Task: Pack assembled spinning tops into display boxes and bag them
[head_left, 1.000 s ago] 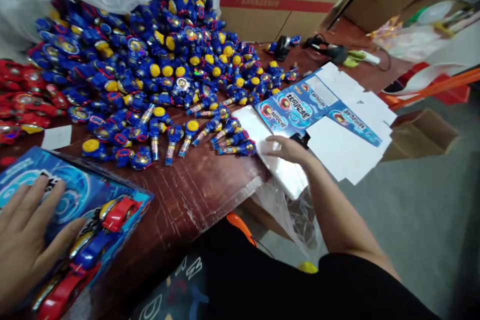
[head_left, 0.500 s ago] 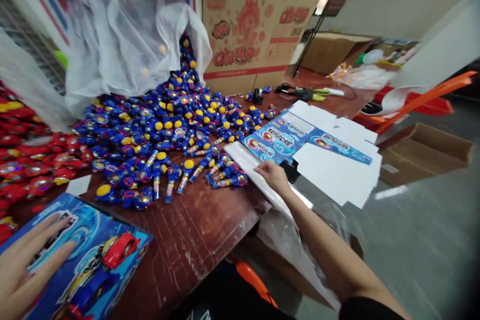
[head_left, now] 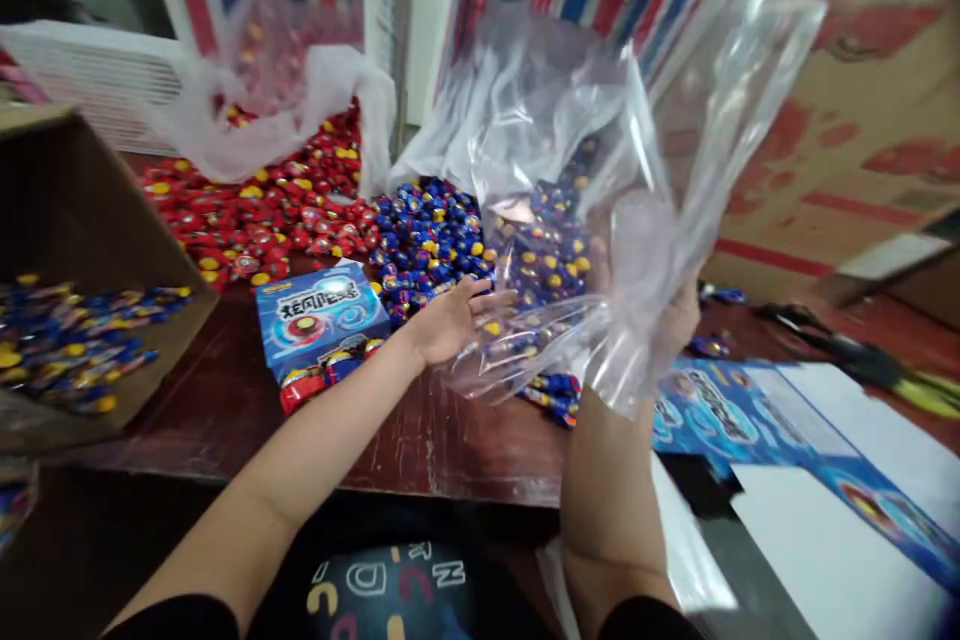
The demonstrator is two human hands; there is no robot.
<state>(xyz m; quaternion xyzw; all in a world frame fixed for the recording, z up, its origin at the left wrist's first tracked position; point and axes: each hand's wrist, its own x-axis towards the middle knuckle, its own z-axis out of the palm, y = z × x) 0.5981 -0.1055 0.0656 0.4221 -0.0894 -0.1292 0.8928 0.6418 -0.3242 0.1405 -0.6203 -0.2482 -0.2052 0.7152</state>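
A clear plastic bag point(head_left: 637, 270) is raised in front of me, crumpled and blurred by motion. Mostly hidden behind its film, my right hand point(head_left: 681, 320) grips it. My left hand point(head_left: 448, 322) is stretched toward the bag's lower left side, fingers extended; whether they touch the film is unclear. To the left of that hand, a blue printed box point(head_left: 319, 315) sits on the brown table point(head_left: 397, 440), with red and blue toys pictured on its front. Behind my hands lies a heap of small blue toys with yellow caps point(head_left: 427, 240), partly seen through the bag.
Red toys point(head_left: 255, 225) spill from a bag at the back left. A cardboard carton point(head_left: 142, 250) at far left contains more blue toys. Flat printed box blanks point(head_left: 720, 410) lie at right, near scissors point(head_left: 810, 325). Large cartons point(head_left: 840, 140) stand behind.
My view has turned left. My right hand has lifted the clear bag from beside the box blanks. My left hand has left the blue box and reached across toward the bag.
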